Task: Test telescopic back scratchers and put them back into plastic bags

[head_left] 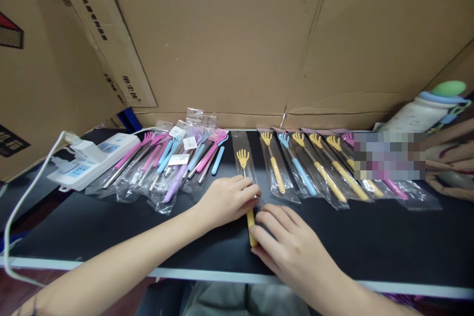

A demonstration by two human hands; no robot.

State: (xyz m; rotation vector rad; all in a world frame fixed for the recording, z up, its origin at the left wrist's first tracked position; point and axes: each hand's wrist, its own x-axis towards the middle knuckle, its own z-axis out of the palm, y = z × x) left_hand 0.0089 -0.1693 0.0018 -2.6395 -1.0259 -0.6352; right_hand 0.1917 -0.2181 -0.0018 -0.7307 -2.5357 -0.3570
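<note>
A yellow back scratcher (243, 158) with a hand-shaped head lies in a clear plastic sleeve (241, 139) near the front middle of the table. My left hand (231, 199) is closed over its shaft and the sleeve. Lower down, my right hand (285, 237) has its fingers closed around the yellow handle and the sleeve's lower end. Part of the shaft is hidden under my left fingers. To the right, bagged scratchers lie side by side, among them a yellow one (277, 175) and a blue one (303, 177).
A pile of bagged pink, blue and purple scratchers (172, 192) lies at left, beside a white power strip (94, 160) with a cable. A bottle (418, 113) stands at right, by another person's hand (454, 153). Cardboard (229, 49) walls the table's back.
</note>
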